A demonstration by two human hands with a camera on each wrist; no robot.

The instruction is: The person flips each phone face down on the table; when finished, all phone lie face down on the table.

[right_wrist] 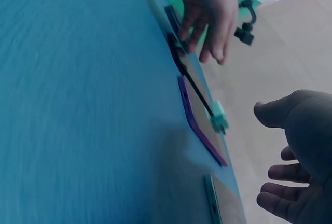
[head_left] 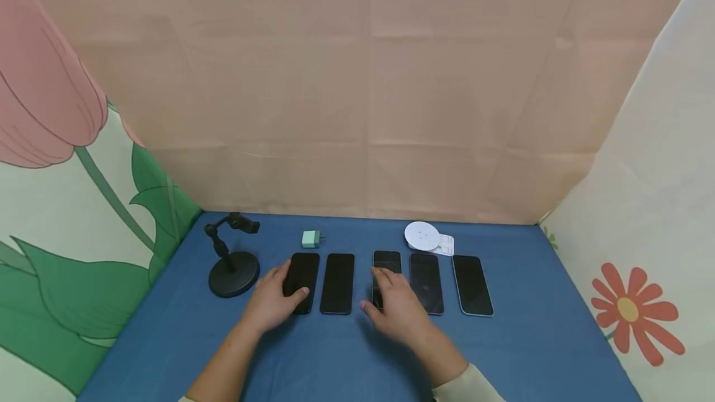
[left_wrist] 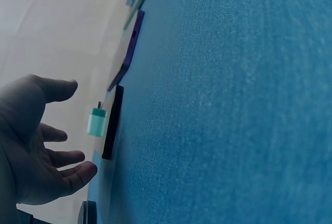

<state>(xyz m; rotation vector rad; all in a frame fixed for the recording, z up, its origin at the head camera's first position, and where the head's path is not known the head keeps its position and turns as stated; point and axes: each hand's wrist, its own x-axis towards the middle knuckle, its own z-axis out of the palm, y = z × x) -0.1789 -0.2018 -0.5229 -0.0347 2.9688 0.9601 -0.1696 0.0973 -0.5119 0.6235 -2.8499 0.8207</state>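
Note:
Several dark-screened phones lie in a row on the blue cloth. My left hand (head_left: 270, 304) is over the leftmost phone (head_left: 305, 270), thumb and fingers spread across its width. In the left wrist view that hand (left_wrist: 36, 146) has loosely bent, parted fingers and grips nothing. To its right lies a second phone (head_left: 337, 284). Over the middle phone (head_left: 389, 259) reaches my right hand (head_left: 403, 315), hiding its lower part. The right wrist view shows this hand (right_wrist: 306, 151) with relaxed fingers and nothing in them. Two more phones, one dark (head_left: 426, 284) and one light-edged (head_left: 473, 285), lie farther right.
A black phone stand (head_left: 233, 273) with a round base stands at the left. Behind the phones lie a mint-green charger plug (head_left: 311, 239) and a white disc (head_left: 422, 236) on a small white piece (head_left: 445, 245). A beige cloth wall (head_left: 363, 110) rises behind.

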